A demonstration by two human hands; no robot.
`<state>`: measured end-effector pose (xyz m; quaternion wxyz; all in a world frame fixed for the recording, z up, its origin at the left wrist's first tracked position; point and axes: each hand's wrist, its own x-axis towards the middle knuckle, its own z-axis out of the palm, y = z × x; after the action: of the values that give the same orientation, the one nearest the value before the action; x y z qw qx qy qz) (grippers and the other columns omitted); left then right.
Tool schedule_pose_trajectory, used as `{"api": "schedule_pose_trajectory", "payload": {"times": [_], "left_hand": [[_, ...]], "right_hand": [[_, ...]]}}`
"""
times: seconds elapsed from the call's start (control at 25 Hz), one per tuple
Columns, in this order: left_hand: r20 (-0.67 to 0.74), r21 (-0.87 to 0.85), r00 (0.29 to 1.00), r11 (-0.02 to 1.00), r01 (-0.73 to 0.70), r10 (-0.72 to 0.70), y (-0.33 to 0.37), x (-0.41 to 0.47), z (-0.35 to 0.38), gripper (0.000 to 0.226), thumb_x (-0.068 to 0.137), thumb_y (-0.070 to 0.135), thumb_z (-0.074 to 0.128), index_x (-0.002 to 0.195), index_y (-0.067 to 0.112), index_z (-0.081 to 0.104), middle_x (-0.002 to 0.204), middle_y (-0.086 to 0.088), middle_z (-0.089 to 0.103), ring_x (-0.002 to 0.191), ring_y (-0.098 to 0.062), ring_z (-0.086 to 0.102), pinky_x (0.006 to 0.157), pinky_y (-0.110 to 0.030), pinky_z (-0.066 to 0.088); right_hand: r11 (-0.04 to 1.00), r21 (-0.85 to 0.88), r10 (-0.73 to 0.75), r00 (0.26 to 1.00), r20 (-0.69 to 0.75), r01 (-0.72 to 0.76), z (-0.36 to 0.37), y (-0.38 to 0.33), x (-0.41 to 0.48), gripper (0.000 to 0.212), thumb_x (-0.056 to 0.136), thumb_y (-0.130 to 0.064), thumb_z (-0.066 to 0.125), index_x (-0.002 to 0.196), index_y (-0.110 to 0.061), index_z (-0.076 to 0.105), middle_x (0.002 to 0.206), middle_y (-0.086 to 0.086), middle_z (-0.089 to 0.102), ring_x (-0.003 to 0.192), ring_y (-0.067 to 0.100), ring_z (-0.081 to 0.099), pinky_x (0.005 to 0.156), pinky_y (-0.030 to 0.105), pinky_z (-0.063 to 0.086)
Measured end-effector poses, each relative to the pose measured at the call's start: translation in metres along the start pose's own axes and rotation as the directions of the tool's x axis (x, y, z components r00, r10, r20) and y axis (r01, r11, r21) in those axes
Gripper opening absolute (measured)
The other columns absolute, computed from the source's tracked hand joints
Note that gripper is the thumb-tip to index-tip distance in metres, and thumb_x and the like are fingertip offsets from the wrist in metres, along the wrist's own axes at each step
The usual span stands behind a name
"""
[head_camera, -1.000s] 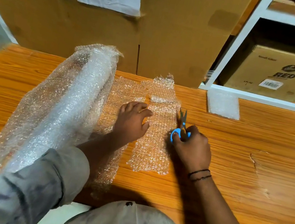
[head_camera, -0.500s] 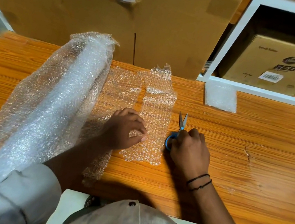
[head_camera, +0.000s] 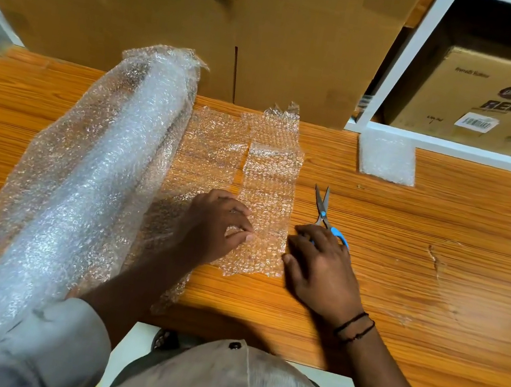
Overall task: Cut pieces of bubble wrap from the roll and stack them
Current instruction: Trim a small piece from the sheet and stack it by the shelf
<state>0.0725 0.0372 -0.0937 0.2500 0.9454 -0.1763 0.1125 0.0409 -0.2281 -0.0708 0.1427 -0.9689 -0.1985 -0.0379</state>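
Note:
A large bubble wrap roll (head_camera: 107, 174) lies on the left of the wooden table (head_camera: 437, 276), its loose end spread out to the right. A narrow bubble wrap strip (head_camera: 267, 195) lies beside that sheet. My left hand (head_camera: 210, 226) rests on the wrap, with thumb and fingertips pinching the strip's left edge. My right hand (head_camera: 319, 269) lies flat on the table, its fingers touching the strip's right edge. The blue-handled scissors (head_camera: 324, 214) lie on the table just beyond my right hand, blades slightly apart, one handle loop hidden behind the knuckles. Cut bubble wrap pieces (head_camera: 386, 158) sit at the back.
Big cardboard boxes (head_camera: 273, 43) stand along the table's back edge. A white shelf frame (head_camera: 403, 65) at the back right holds another carton (head_camera: 501, 107). The table's front edge runs close to my body.
My right hand has put the scissors down on the table and moved left to the strip's right edge. My left hand has stayed on the wrap, fingers curling to pinch it.

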Motion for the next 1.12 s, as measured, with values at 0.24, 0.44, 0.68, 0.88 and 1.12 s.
{"api": "schedule_pose_trajectory", "payload": {"times": [0.24, 0.44, 0.68, 0.88, 1.12], "left_hand": [[-0.044, -0.040, 0.999, 0.999, -0.004, 0.003, 0.000, -0.003, 0.003, 0.015, 0.079, 0.041, 0.084, 0.092, 0.036, 0.079, 0.111, 0.019, 0.071, 0.117, -0.018, 0.055, 0.098, -0.045, 0.040], [-0.028, -0.083, 1.000, 0.997, 0.005, -0.007, 0.001, -0.004, 0.001, 0.014, 0.081, 0.045, 0.076, 0.092, 0.037, 0.079, 0.113, 0.019, 0.071, 0.119, -0.018, 0.055, 0.099, -0.046, 0.039], [-0.003, -0.138, 1.000, 0.990, 0.019, -0.020, 0.000, -0.006, -0.007, 0.035, 0.096, 0.054, 0.053, 0.096, 0.032, 0.080, 0.102, 0.017, 0.076, 0.116, -0.012, 0.055, 0.099, -0.042, 0.035], [0.028, -0.385, 0.998, 0.921, 0.063, -0.056, -0.004, 0.000, -0.020, 0.066, 0.106, 0.059, 0.020, 0.116, 0.025, 0.075, 0.100, 0.007, 0.078, 0.096, -0.010, 0.065, 0.086, -0.027, 0.046], [0.043, -0.410, 0.982, 0.893, 0.186, -0.185, -0.002, 0.013, -0.022, 0.073, 0.099, 0.062, 0.050, 0.131, -0.003, 0.058, 0.081, -0.001, 0.073, 0.081, -0.024, 0.072, 0.064, -0.010, 0.043]], "right_hand": [[0.996, 0.036, -0.086, 0.996, -0.019, 0.086, -0.002, -0.011, -0.009, 0.038, 0.094, -0.037, 0.060, 0.127, -0.021, 0.068, 0.140, 0.001, 0.059, 0.136, 0.027, 0.048, 0.097, 0.046, 0.043], [0.980, 0.017, -0.198, 0.979, -0.044, 0.199, 0.005, -0.020, -0.004, 0.020, 0.097, -0.030, 0.064, 0.110, -0.019, 0.075, 0.134, 0.000, 0.063, 0.131, 0.028, 0.051, 0.088, 0.041, 0.039], [0.957, 0.275, -0.076, 0.995, -0.068, 0.092, 0.005, -0.025, -0.004, 0.009, 0.097, -0.025, 0.066, 0.102, -0.020, 0.072, 0.124, -0.007, 0.066, 0.122, 0.022, 0.054, 0.093, 0.045, 0.045], [0.807, 0.575, 0.210, 0.975, -0.069, -0.133, -0.018, -0.028, 0.023, 0.008, 0.098, -0.020, 0.070, 0.090, -0.018, 0.071, 0.085, -0.013, 0.068, 0.085, -0.003, 0.061, 0.074, 0.015, 0.044], [0.664, 0.673, 0.468, 0.883, -0.034, -0.326, -0.019, -0.022, 0.082, 0.016, 0.089, -0.016, 0.076, 0.074, -0.020, 0.073, 0.072, -0.006, 0.071, 0.069, 0.007, 0.063, 0.069, 0.028, 0.047]]}}
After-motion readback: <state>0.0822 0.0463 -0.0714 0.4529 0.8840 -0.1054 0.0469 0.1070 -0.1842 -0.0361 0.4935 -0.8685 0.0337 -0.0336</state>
